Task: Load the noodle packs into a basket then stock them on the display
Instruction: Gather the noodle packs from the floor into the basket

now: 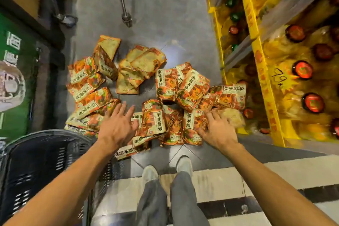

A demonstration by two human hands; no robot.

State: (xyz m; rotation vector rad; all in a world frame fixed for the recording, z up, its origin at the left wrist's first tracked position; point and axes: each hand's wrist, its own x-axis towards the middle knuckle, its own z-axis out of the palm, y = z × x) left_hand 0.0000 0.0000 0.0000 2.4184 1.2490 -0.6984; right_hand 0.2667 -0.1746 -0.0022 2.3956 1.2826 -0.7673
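**Both hands down over the noodle pile**

Left hand spread flat, fingers straight and fanned, holding nothing, palm down over the near-left edge of the noodle packs. Fingertips reaching toward the gap between the left-hand stack and the middle heap; one upright pack just beside the thumb side. Right hand down too, fingers loosely extended onto the near-right packs, touching the wrappers; blurred at the fingertips, so no clear pinch to report, nothing lifted. Both forearms stretched forward from the lower corners, wrists low, hands well apart with the front cluster of packs between them.

Packs strewn across the grey floor: a slanted row on the left, a pale-backed bunch face down in the middle rear, a printed-side-up jumble centre and right. Black basket at lower left, rim just beside the left forearm, near the closest packs. Yellow display shelf hard against the right of the pile, stocked with bagged goods. Green crate at far left. Two metal legs beyond the pile. Shoes planted just behind the nearest packs.
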